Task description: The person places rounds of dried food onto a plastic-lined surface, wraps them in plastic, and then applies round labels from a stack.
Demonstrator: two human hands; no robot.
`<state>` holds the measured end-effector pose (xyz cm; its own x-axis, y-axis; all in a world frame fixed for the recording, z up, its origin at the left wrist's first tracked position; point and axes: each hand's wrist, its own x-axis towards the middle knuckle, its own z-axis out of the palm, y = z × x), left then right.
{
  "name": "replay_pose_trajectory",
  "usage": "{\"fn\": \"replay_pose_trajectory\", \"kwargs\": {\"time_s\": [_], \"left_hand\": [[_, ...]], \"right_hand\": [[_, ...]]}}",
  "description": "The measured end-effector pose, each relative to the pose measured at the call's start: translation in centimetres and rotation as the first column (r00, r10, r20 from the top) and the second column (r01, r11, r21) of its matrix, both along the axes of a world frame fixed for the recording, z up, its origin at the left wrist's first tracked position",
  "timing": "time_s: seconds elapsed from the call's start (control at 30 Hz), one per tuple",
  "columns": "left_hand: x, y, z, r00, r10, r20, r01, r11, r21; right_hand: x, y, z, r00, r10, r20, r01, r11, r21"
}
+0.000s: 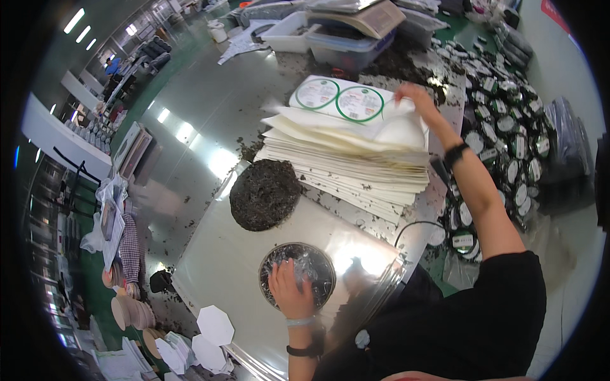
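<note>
My left hand point(290, 293) lies on clear plastic film point(305, 269) bunched over a dark round contents inside a round metal ring point(332, 266). Its fingers are spread on the film. Farther off, my right hand point(413, 97) is at the right end of a white sheet of round green-edged labels point(360, 104). Blur hides whether its fingers pinch the label there. Under the label sheet is a thick, fanned stack of white and yellowish paper sheets point(343, 166). A dark, round pressed cake, seemingly of tea leaves point(263, 195), sits left of the stack.
A stack of clear film sheets point(214, 247) covers the near metal tabletop point(174, 166). White octagonal papers point(215, 325) lie at its left edge. Plastic bins point(345, 47) stand at the back. Many labelled, wrapped rounds point(505, 124) are heaped right of the table. A person point(113, 66) is far away.
</note>
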<state>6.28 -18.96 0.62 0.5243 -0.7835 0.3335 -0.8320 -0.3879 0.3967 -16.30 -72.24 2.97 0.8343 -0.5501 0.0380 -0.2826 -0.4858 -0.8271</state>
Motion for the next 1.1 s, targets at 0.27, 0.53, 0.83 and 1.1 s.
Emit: {"fn": "replay_pose_trajectory", "kwargs": {"time_s": [0.27, 0.53, 0.83, 1.1], "left_hand": [[0.1, -1.3, -0.3, 0.999, -0.038, 0.028, 0.038, 0.999, -0.009], [0.2, -0.4, -1.1, 0.996, -0.007, -0.085, -0.003, 0.993, -0.122], [0.6, 0.9, -1.9, 0.942, 0.274, -0.193, -0.308, 0.935, -0.174], [3.3, 7.0, -3.6, 0.526, -0.134, -0.840, -0.282, 0.904, -0.320]], "right_hand": [[10.8, 0.4, -6.4, 0.991, -0.122, 0.055, 0.053, -0.017, -0.998], [10.9, -6.9, 0.7, 0.850, -0.482, 0.214, 0.527, 0.766, -0.368], [13.3, 31.8, 2.3, 0.777, 0.312, 0.547, -0.610, 0.585, 0.534], [17.6, 41.5, -2.2, 0.778, 0.598, -0.195, -0.601, 0.616, -0.509]]}}
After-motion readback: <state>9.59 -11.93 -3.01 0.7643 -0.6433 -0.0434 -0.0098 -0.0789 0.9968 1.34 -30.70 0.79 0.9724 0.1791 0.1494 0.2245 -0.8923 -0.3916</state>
